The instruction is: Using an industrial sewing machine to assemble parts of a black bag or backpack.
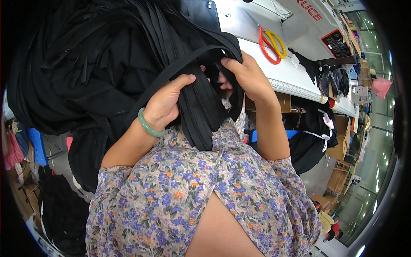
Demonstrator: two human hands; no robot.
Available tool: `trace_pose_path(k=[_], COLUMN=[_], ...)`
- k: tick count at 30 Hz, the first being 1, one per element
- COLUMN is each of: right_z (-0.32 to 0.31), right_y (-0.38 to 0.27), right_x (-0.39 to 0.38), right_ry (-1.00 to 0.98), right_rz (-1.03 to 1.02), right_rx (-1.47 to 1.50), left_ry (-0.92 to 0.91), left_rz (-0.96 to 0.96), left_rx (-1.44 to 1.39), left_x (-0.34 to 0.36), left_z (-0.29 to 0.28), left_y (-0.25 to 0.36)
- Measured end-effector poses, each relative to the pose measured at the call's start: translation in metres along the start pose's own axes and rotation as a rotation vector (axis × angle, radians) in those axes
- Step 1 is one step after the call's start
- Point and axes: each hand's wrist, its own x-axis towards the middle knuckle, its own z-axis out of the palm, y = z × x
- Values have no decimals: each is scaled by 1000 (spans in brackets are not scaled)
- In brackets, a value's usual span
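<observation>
A long black zipper strip (201, 113) hangs in front of my chest, its lower end against the flowered top. My left hand (165, 100), with a green bangle at the wrist, is closed on the strip, thumb on top and fingers behind. Across from it, my right hand (252, 79) grips the edge of a looped black fabric band (192, 53), thumb in front; some fingertips show through the loop. Both pieces run up into a large heap of black garments (90, 81) at the left. Folds hide where they join.
Scissors with red and yellow handles (270, 46) lie on the white table (248, 49) beside a white sewing machine (306, 28). A ruler scale (295, 89) runs along the table's front edge. More black cloth (314, 143) hangs below right; dark fabric (64, 210) lies lower left.
</observation>
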Motion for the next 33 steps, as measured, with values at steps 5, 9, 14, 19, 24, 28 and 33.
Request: trace_pose_path(k=[5, 9, 14, 19, 24, 28, 33], right_z=[-3, 4, 14, 9, 12, 15, 10], right_y=[-8, -2, 7, -4, -5, -2, -2], right_x=[-5, -7, -3, -7, -6, -7, -6], right_ry=[-15, -112, -82, -122, -172, -158, -144], right_rz=[-34, 14, -149, -8, 20, -13, 17], right_rx=[-292, -475, -772, -502, -558, -506, -434], left_ry=[11, 109, 62, 95, 42, 79, 66], left_rz=[90, 112, 129, 125, 112, 102, 96], left_rx=[69, 112, 66, 13, 19, 24, -27], left_x=[-1, -2, -3, -4, -3, -2, -2], left_z=[2, 5, 7, 8, 6, 6, 7], left_y=[0, 0, 1, 1, 1, 1, 1])
